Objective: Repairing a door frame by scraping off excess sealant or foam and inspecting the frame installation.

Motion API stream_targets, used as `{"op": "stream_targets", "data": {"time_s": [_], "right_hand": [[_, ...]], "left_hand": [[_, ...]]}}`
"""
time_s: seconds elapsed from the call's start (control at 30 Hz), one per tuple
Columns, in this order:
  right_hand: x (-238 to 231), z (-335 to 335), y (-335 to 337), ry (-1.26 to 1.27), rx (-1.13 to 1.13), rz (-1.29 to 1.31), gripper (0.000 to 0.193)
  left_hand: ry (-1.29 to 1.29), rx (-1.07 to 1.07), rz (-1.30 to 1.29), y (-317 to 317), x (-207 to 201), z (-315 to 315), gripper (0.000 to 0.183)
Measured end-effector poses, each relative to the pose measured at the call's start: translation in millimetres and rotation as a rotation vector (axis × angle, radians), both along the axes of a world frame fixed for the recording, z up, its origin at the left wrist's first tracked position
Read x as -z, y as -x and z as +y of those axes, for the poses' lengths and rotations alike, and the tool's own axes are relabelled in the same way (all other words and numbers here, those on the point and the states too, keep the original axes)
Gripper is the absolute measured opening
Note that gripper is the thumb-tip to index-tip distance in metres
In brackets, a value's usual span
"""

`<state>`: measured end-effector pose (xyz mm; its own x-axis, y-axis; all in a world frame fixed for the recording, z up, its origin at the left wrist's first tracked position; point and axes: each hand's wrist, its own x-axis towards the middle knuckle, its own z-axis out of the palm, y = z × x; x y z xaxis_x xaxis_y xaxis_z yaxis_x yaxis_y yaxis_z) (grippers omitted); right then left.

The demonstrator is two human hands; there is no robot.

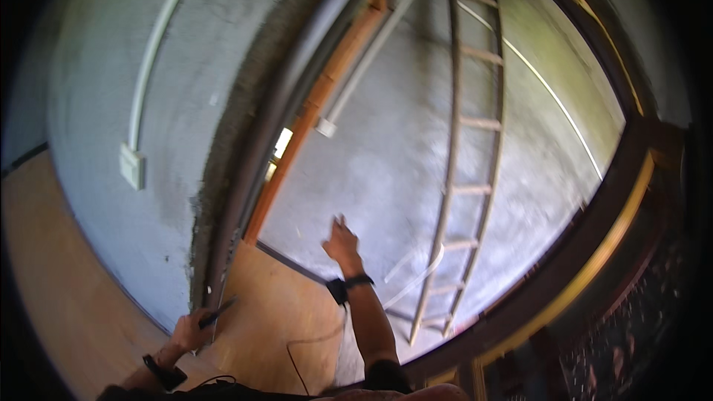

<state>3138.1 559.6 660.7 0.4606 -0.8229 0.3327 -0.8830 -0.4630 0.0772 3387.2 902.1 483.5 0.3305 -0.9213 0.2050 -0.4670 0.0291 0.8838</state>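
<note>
1. landmark: the dark door frame (pixel 278 96), rising at a slant, with an orange-brown wooden strip (pixel 319 93) along its right side.
2. left hand (pixel 191 332): at the foot of the door frame, fingers wrapped around a slim dark tool (pixel 215 313). the tool's exact kind is too blurred to confirm.
3. tool position: beside the frame's lower end, above the wood-toned floor (pixel 275 312); whether it touches the frame cannot be told.
4. right hand (pixel 342 243): right of the frame, raised in front of the grey wall (pixel 386 126), fingers extended, nothing seen in its grasp. contact with the wall cannot be confirmed.
5. surroundings: a ladder (pixel 454 148) stands farther right of the frame; a white switch box (pixel 131 166) is fixed left of it.
6. step in hand, as judged: handling the tool low at the frame, right hand free.
7. next move, as judged: calls for a firm left grip and a controlled tip, clear of the right hand.
</note>
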Motion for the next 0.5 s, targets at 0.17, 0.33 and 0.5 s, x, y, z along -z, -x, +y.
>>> {"op": "stream_targets", "data": {"time_s": [0.17, 0.33, 0.5], "right_hand": [[-4.0, -3.0, 29.6, -0.147, -0.097, -0.089, 0.077], [-12.3, -11.1, 20.5, -0.512, -0.325, -0.216, 0.075], [-41.0, -16.8, -22.5, -0.609, -0.700, -0.409, 0.072]], "left_hand": [[0.185, 0.006, -0.292, 7.0, -92.4, -33.7, 0.042], [0.572, 0.068, -0.412, 29.0, -212.7, -53.3, 0.045], [1.117, -0.089, -0.762, 22.1, -338.1, -78.7, 0.044]]}}
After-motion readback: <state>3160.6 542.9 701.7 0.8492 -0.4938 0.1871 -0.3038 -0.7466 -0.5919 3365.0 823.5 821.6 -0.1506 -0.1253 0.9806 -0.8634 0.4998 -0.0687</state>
